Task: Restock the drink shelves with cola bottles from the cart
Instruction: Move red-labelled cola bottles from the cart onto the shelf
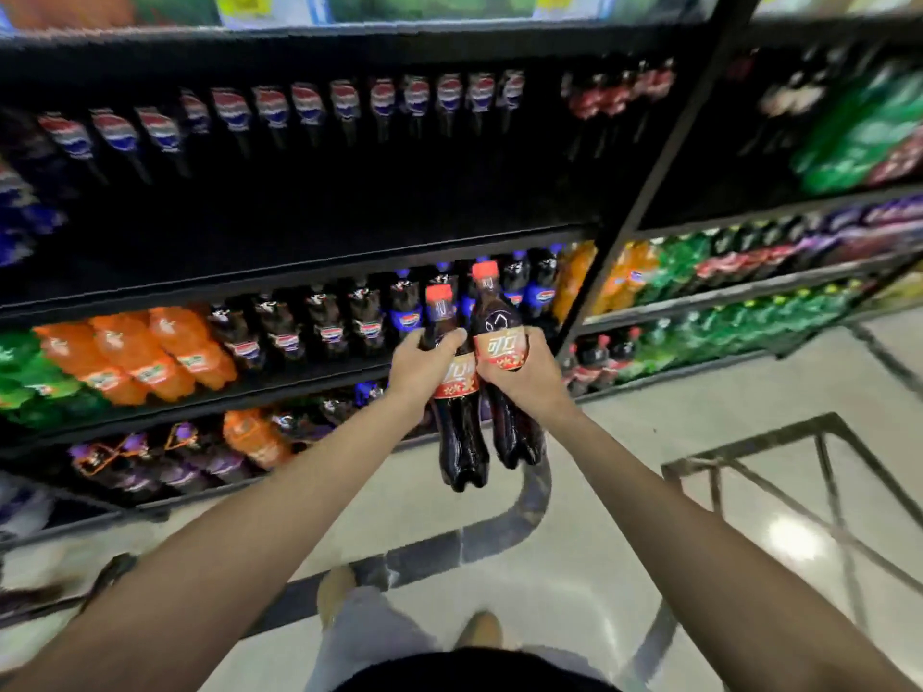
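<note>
I hold two dark cola bottles with red caps and red labels upright in front of the drink shelves. My left hand [424,364] grips the left cola bottle [459,442] around its label. My right hand [524,374] grips the right cola bottle [499,317], which sits slightly higher. The two bottles touch side by side. Behind them runs a black shelf [299,272] with a dark open stretch above it. A wire cart [779,472] stands at my right on the floor; its contents do not show.
Rows of blue-labelled cola bottles [309,107] line the upper shelf. Orange soda [150,352] and green bottles [30,372] fill the lower left shelves. A black upright post [664,142] splits the shelving; green bottles [859,132] sit right of it. My feet [339,596] stand on glossy tile.
</note>
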A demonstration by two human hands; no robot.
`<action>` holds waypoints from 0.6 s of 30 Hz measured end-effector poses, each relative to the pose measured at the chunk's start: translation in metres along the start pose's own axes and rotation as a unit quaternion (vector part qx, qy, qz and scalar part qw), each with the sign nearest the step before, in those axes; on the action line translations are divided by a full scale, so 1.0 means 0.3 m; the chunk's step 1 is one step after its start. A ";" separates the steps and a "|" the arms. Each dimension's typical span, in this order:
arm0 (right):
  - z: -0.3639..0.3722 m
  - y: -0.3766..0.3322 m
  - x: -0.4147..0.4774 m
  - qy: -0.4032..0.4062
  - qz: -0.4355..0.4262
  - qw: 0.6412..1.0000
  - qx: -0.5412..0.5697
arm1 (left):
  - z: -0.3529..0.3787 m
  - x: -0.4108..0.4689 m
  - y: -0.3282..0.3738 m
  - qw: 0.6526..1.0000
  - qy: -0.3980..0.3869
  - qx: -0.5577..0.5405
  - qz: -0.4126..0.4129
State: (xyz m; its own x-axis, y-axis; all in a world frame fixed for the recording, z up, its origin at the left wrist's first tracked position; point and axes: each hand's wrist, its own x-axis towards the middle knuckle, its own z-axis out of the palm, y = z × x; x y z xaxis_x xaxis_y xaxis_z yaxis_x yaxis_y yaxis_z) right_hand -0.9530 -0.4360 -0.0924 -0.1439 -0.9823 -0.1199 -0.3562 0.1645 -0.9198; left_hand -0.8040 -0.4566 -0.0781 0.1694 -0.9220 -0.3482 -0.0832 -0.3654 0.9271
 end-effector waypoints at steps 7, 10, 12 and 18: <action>-0.401 0.146 0.037 0.106 0.042 0.993 0.010 | 0.471 -0.014 0.080 0.995 -0.098 0.021 -0.004; -0.557 0.191 0.091 0.145 0.047 0.988 0.004 | 0.659 0.017 0.120 0.991 -0.127 0.044 0.013; -0.661 0.218 0.142 0.167 0.049 0.985 0.005 | 0.787 0.054 0.155 0.985 -0.157 0.061 0.028; -0.975 0.280 0.359 0.213 0.054 0.975 -0.009 | 1.175 0.204 0.290 0.974 -0.212 0.065 0.053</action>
State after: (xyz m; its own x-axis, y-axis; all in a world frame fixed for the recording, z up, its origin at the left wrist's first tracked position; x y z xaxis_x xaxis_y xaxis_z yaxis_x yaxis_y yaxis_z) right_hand -1.2684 -0.5016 -0.0734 -0.5510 -0.8333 -0.0459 -0.3329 0.2699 -0.9035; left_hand -1.1469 -0.5899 -0.0676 -0.2655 -0.9151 -0.3036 -0.2065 -0.2536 0.9450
